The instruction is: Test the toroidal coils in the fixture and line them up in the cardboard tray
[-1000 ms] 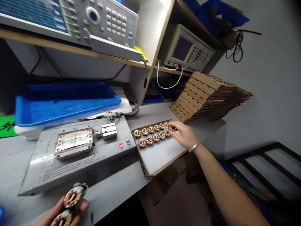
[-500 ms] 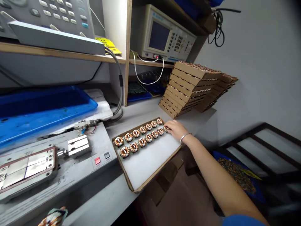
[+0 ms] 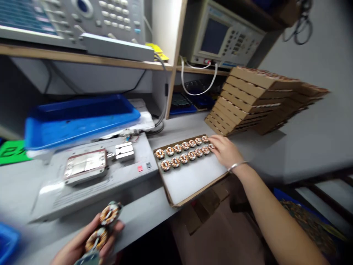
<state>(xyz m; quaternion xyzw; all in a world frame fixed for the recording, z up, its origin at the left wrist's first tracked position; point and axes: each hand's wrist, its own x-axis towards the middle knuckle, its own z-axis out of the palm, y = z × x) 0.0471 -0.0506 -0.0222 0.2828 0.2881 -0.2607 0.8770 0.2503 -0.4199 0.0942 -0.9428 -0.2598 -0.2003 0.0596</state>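
My left hand [image 3: 78, 239], low at the left, is closed around copper-wound toroidal coils [image 3: 109, 214]; two show clearly, with a greenish base piece below them. My right hand [image 3: 224, 150], with a bracelet at the wrist, reaches the far right end of a shallow cardboard box [image 3: 190, 201]. Its fingers are curled on the last toroidal coil [image 3: 211, 146] of the front row, partly hiding it. Two rows of similar coils [image 3: 184, 158] stand in the box along its back side, over a white lining [image 3: 190, 183].
Stacked cardboard trays of coils [image 3: 242, 95] rise behind my right hand. To the left is a grey machine [image 3: 129, 175] with a metal plate and buttons, below a blue tray [image 3: 82, 123]. Shelves hold a screen instrument [image 3: 216, 35] with a hanging white cable [image 3: 200, 94].
The view has swung left, so everything sits further right. My left hand with its coils has come into view from the lower left. My right hand stays at the same end coil.
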